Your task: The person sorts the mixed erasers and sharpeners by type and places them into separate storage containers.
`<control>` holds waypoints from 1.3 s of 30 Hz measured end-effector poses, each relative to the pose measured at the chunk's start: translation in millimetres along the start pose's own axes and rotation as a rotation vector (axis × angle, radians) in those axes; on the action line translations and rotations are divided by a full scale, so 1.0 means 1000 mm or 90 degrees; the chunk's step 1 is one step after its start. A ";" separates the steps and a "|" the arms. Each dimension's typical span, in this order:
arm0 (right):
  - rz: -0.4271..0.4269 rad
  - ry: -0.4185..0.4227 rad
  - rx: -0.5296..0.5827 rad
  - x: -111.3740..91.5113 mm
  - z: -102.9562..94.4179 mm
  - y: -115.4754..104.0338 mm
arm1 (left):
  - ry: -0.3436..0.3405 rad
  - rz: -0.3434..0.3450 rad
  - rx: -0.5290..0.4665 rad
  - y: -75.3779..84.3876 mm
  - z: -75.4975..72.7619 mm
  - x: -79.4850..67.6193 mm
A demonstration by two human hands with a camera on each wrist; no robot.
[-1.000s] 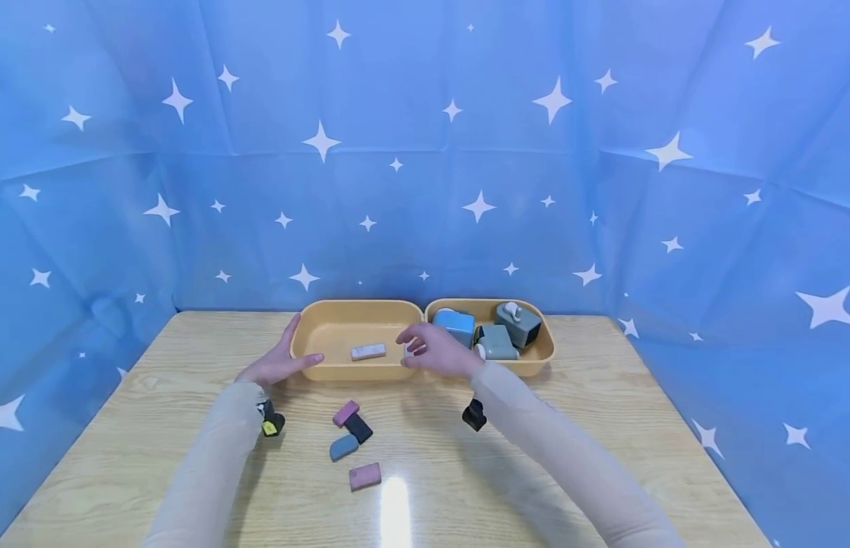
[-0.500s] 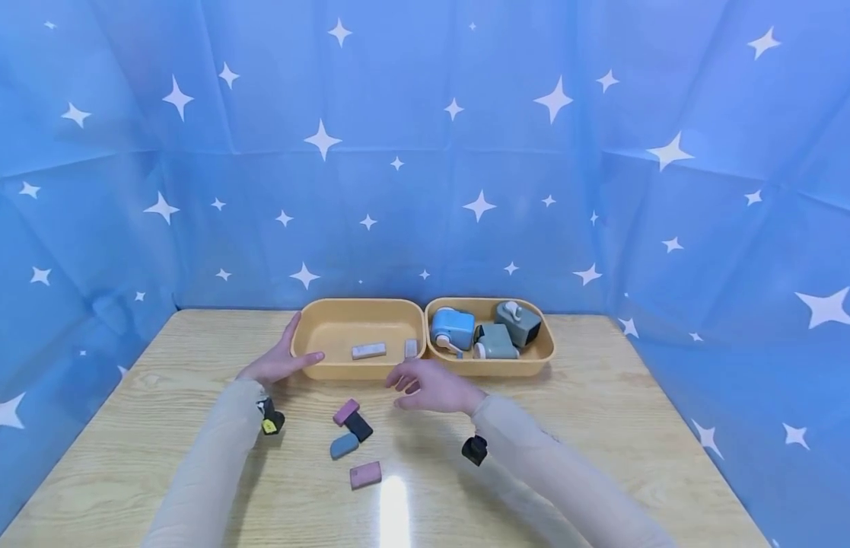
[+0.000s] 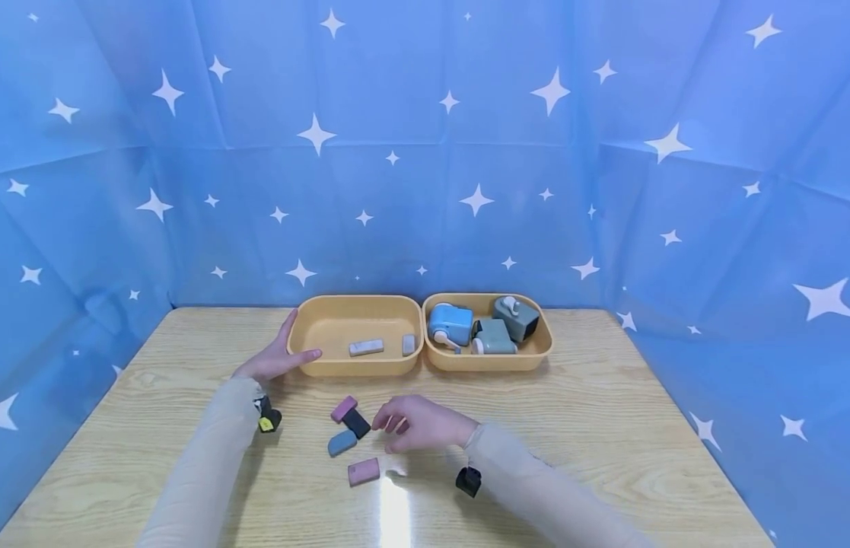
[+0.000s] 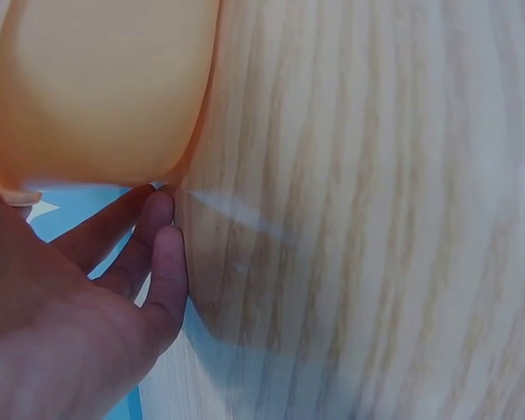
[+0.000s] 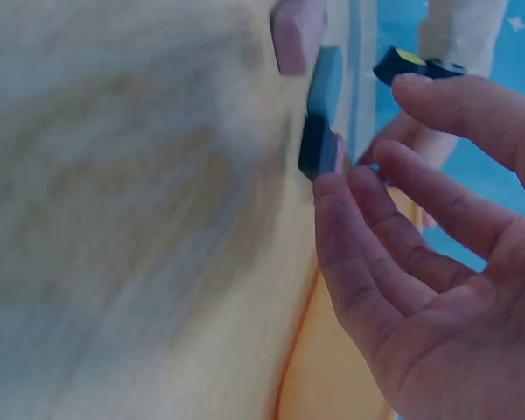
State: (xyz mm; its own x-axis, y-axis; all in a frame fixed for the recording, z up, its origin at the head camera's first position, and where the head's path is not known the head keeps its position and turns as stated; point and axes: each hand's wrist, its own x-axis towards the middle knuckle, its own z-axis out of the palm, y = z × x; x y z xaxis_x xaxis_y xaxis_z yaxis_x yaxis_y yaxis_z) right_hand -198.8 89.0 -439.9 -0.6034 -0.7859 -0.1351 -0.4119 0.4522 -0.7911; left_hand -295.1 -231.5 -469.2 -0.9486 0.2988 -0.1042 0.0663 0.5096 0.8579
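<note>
Right hand (image 3: 421,423) back from yellow plastic tray (image 3: 359,368), empty.
Fingers loose near black oblong block (image 3: 356,423) (one of four out); left hand (image 3: 270,361) splayed against tray.

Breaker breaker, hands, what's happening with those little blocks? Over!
Left hand at left bin's end. Right hand holding nothing, near black block. Black block on table. Blue block and farther pink block crowd it; nothing else blocking, seemingly.

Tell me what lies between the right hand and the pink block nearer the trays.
The black block lies between the right hand and that pink block, as the head view shows; the right wrist view agrees, with pink peeking out behind black.
</note>
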 end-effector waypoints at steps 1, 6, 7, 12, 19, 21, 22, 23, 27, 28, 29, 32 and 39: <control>0.001 -0.004 0.007 0.000 0.003 0.000 | 0.001 0.002 -0.004 0.000 0.000 0.000; -0.005 -0.014 0.040 0.003 0.015 0.001 | 0.003 0.008 -0.020 0.000 0.001 -0.001; -0.007 -0.015 0.042 0.003 0.017 0.001 | 0.004 0.007 -0.019 0.000 0.001 -0.001; -0.010 -0.021 0.053 0.005 0.024 0.001 | 0.004 0.000 -0.007 0.001 0.000 -0.001; -0.018 -0.033 0.066 0.008 0.030 0.002 | 0.007 -0.012 0.009 -0.001 0.000 0.000; -0.015 -0.042 0.071 0.008 0.032 0.002 | 0.008 -0.014 0.006 -0.001 0.000 0.000; -0.015 -0.046 0.072 0.009 0.033 0.002 | 0.010 -0.012 0.004 -0.001 0.001 0.000; -0.014 -0.049 0.072 0.009 0.033 0.002 | 0.011 -0.011 -0.001 -0.001 0.001 0.000; -0.017 -0.057 0.046 0.010 0.035 0.002 | 0.012 -0.001 -0.009 0.000 0.000 0.001; -0.019 -0.057 0.031 0.010 0.036 0.002 | 0.011 0.001 -0.010 0.000 0.001 0.001; -0.019 -0.058 0.020 0.011 0.036 0.001 | 0.010 0.003 -0.010 0.001 0.000 0.000; -0.014 -0.058 -0.014 0.011 0.037 0.000 | 0.009 0.006 -0.011 0.001 0.000 0.000; -0.014 -0.054 -0.049 0.012 0.038 -0.001 | 0.016 0.008 -0.003 0.001 0.001 0.000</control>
State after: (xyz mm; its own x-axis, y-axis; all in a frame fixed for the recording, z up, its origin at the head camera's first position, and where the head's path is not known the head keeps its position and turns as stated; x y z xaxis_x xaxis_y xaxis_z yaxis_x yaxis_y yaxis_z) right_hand -179.7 63.2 -463.4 -0.5350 -0.8274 -0.1708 -0.4774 0.4629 -0.7469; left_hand -294.9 -230.4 -468.4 -0.9554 0.2841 -0.0804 0.0769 0.5020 0.8614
